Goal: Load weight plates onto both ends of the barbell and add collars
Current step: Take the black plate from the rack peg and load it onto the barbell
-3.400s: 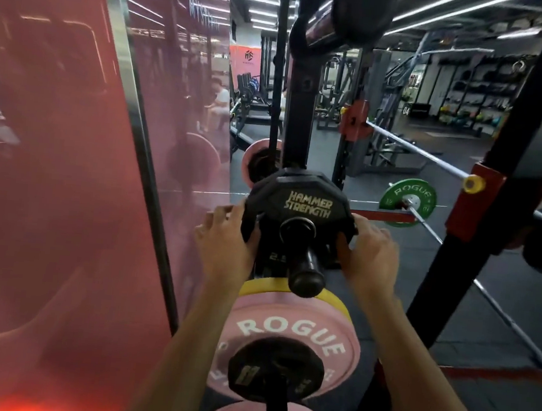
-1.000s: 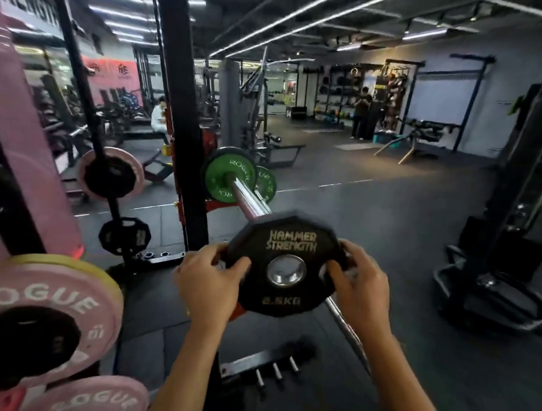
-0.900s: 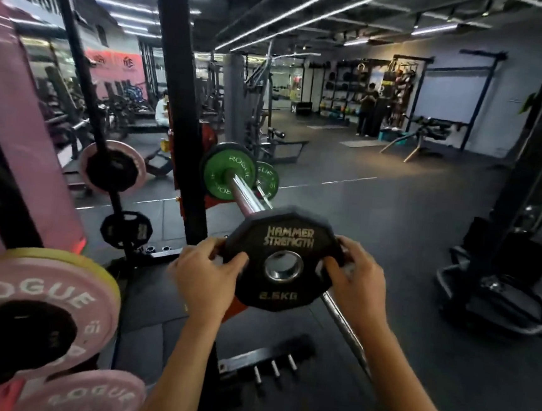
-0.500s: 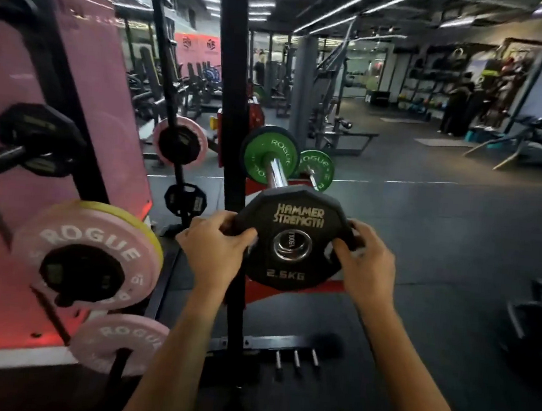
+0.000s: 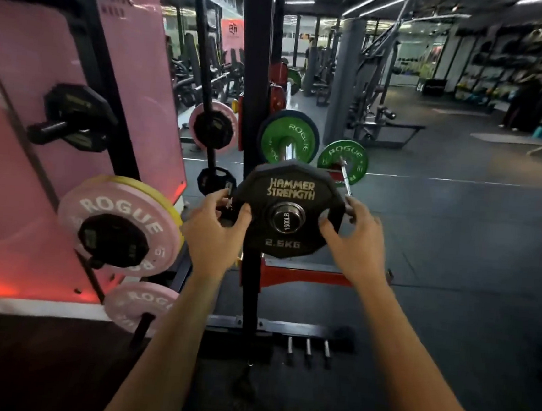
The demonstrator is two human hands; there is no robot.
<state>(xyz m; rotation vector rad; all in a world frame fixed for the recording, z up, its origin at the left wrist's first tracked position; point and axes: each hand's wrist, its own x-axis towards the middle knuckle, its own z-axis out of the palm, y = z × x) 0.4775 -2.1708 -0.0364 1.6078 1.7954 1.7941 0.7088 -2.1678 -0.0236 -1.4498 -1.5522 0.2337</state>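
Observation:
A black 2.5 kg Hammer Strength plate (image 5: pixel 289 187) sits on the near end of the barbell, whose chrome end cap (image 5: pixel 287 217) marked 1500LB fills the plate's hole. My left hand (image 5: pixel 216 233) grips the plate's left edge and my right hand (image 5: pixel 353 242) grips its right edge. Behind it on the same sleeve sits a green Rogue plate (image 5: pixel 287 138). The bar's shaft is hidden behind the plates. No collar is in view.
The rack's black upright (image 5: pixel 253 72) stands just left of the bar. Pink Rogue plates (image 5: pixel 120 221) and small black plates (image 5: pixel 74 116) hang on storage pegs at left. A second bar with a green plate (image 5: pixel 342 160) lies further back. Dark rubber floor spreads to the right.
I lifted the plate off the storage peg, turned right and carried it to the bar end. Over the last second the hole lined up with the sleeve and slid onto it.

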